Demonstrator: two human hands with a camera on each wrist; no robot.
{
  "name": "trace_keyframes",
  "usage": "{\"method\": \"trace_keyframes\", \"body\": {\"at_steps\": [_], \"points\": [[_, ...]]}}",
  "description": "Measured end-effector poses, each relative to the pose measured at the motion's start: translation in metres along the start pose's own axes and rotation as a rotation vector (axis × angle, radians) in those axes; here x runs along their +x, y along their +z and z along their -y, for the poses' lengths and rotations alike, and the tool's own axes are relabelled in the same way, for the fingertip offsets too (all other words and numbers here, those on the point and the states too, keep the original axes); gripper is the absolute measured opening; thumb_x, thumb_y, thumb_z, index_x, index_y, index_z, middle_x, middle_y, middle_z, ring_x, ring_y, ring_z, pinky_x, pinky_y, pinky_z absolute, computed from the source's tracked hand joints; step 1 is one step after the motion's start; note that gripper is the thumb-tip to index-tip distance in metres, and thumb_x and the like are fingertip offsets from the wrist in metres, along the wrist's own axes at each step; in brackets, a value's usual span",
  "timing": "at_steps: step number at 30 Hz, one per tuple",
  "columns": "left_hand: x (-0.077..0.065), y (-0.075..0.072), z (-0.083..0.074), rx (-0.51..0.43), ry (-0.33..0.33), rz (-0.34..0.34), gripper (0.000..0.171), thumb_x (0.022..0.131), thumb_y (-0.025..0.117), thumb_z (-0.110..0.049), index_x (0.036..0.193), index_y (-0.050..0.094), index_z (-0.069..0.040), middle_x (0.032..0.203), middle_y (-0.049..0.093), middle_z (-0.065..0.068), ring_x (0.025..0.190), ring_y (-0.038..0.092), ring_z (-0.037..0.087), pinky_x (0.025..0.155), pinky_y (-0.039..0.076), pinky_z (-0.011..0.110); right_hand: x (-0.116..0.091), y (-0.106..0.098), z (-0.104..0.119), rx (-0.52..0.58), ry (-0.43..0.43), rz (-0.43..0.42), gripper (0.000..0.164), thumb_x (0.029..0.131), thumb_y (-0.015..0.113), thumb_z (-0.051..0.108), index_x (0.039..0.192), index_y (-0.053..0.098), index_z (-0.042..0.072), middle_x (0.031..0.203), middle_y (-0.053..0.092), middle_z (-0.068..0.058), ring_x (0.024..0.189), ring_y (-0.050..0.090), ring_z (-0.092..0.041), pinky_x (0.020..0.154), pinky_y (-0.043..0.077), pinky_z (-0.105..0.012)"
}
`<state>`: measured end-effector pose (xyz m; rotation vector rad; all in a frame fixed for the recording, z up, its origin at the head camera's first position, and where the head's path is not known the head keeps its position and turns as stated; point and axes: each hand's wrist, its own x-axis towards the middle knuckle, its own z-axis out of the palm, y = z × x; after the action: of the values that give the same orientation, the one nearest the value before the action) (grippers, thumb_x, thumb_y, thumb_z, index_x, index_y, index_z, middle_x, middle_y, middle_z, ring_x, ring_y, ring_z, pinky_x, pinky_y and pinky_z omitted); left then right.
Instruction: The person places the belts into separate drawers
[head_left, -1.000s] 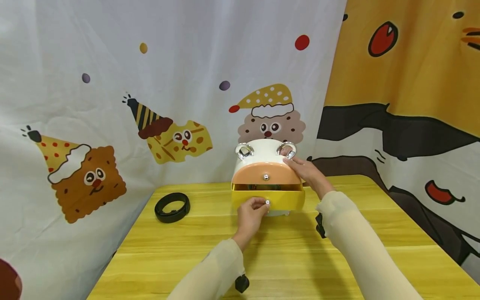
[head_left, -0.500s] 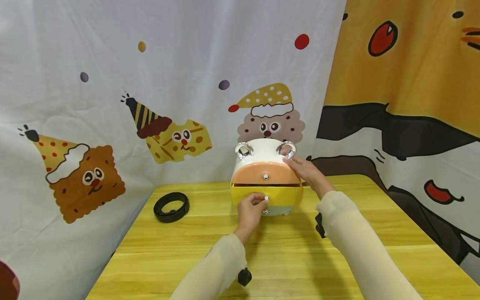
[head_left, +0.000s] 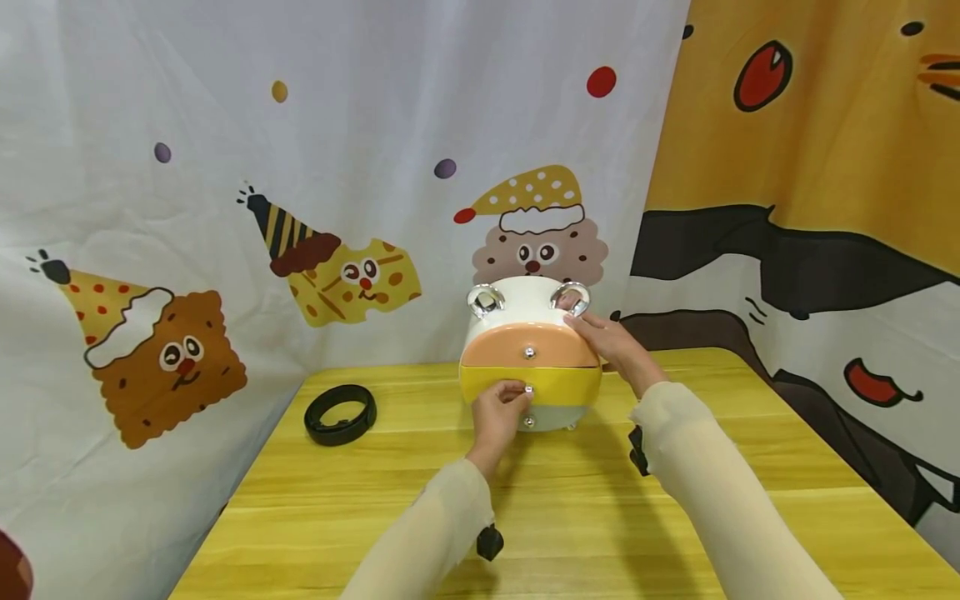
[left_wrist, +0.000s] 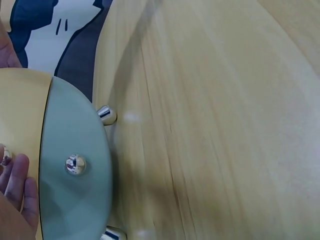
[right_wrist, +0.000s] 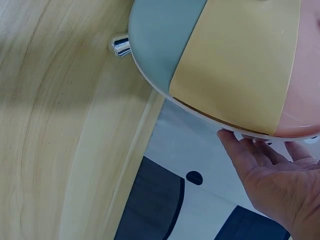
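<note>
A small rounded drawer box (head_left: 525, 302) with a white top and two silver ring ears stands on the table. Its front has an orange top drawer (head_left: 498, 346), a yellow middle drawer (head_left: 566, 386) and a grey-green bottom drawer (left_wrist: 75, 200), each with a silver knob. The yellow drawer sits flush with the others. My left hand (head_left: 497, 419) pinches the yellow drawer's knob (head_left: 529, 390); only part of that grip shows in the left wrist view. With its fingers extended, my right hand (right_wrist: 280, 175) rests against the box's right side, below the right ear.
A black ring-shaped band (head_left: 341, 415) lies on the wood-grain table (head_left: 570, 517), left of the box. Behind the table hangs a cartoon-printed curtain (head_left: 375, 100). Short silver feet (left_wrist: 107, 115) hold the box off the tabletop.
The yellow drawer stood pulled out one second ago; my left hand has pushed it in by its knob until flush. The right hand has stayed at the box's side.
</note>
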<state>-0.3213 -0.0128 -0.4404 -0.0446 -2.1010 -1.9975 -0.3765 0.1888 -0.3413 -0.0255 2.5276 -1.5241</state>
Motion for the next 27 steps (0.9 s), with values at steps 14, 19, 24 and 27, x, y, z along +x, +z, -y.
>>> {"method": "trace_keyframes", "body": {"at_steps": [14,19,24,27], "points": [[0.0051,0.0031,0.0006,0.003,0.020,-0.016,0.011,0.082,0.077,0.001,0.093,0.073,0.003,0.083,0.073,0.009,0.067,0.067,0.014,0.063,0.057,0.028,0.0019,-0.0011,-0.0015,0.002,0.001,0.008,0.085,0.093,0.045,0.070,0.160,0.018,0.023,0.161,0.021,-0.019,0.140,0.031,-0.042,0.103,0.038,-0.061],[0.0046,0.0032,0.0003,0.011,0.014,-0.010,0.012,0.083,0.077,0.001,0.093,0.072,0.003,0.084,0.073,0.009,0.068,0.068,0.014,0.063,0.057,0.027,0.0026,-0.0007,-0.0030,0.009,0.000,0.005,0.084,0.093,0.046,0.070,0.159,0.020,0.025,0.160,0.025,-0.019,0.139,0.033,-0.042,0.103,0.039,-0.061],[0.0028,-0.0012,0.0018,0.043,0.005,-0.011,0.013,0.083,0.080,-0.006,0.093,0.074,-0.001,0.085,0.073,0.006,0.074,0.068,0.014,0.065,0.056,0.026,0.0026,-0.0007,-0.0030,0.003,-0.005,0.006,0.086,0.093,0.046,0.070,0.160,0.018,0.022,0.161,0.021,-0.019,0.141,0.031,-0.042,0.104,0.038,-0.061],[0.0008,-0.0058,0.0049,0.087,0.018,-0.028,0.013,0.082,0.081,-0.008,0.092,0.074,-0.003,0.084,0.073,0.003,0.077,0.067,0.013,0.066,0.054,0.025,0.0025,-0.0007,-0.0025,0.006,-0.003,0.006,0.087,0.093,0.046,0.070,0.160,0.017,0.022,0.161,0.021,-0.019,0.140,0.031,-0.042,0.104,0.038,-0.060]]}}
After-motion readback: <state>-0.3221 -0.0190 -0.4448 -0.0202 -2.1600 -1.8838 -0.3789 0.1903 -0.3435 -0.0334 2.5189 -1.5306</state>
